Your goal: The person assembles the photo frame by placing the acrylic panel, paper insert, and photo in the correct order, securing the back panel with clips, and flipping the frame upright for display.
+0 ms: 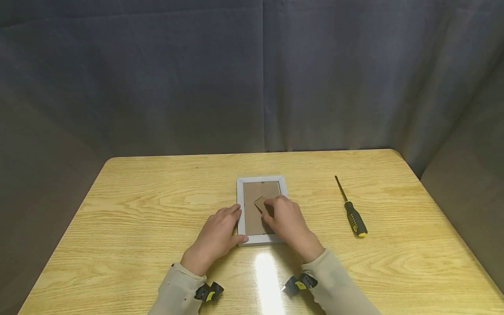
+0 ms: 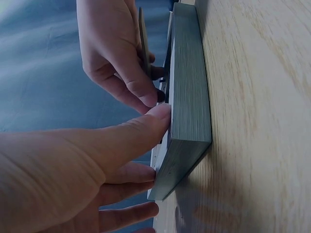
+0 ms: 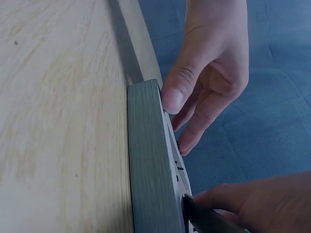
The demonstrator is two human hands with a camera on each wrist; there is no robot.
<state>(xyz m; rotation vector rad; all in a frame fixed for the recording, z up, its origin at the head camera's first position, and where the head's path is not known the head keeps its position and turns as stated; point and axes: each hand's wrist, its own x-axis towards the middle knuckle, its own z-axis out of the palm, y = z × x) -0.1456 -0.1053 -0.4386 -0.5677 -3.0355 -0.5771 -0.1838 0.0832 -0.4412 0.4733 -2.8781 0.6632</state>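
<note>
A picture frame (image 1: 241, 192) with a pale border lies back side up on the table, its brown backing board (image 1: 252, 218) showing. My left hand (image 1: 216, 234) rests on the frame's near left corner, thumb (image 2: 158, 114) on the near edge and fingers along the left side. Over the backing, my right hand (image 1: 289, 218) pinches a small brown stand flap (image 1: 259, 203) between thumb and fingers. The flap (image 2: 144, 39) stands raised from the board in the left wrist view. Part of it is hidden behind the right fingers.
A screwdriver (image 1: 352, 214) with a black and yellow handle lies to the right of the frame, its tip pointing away. The wooden table (image 1: 138, 210) ends at a dark curtain (image 1: 197, 87) at the back. Each wrist carries a strapped camera.
</note>
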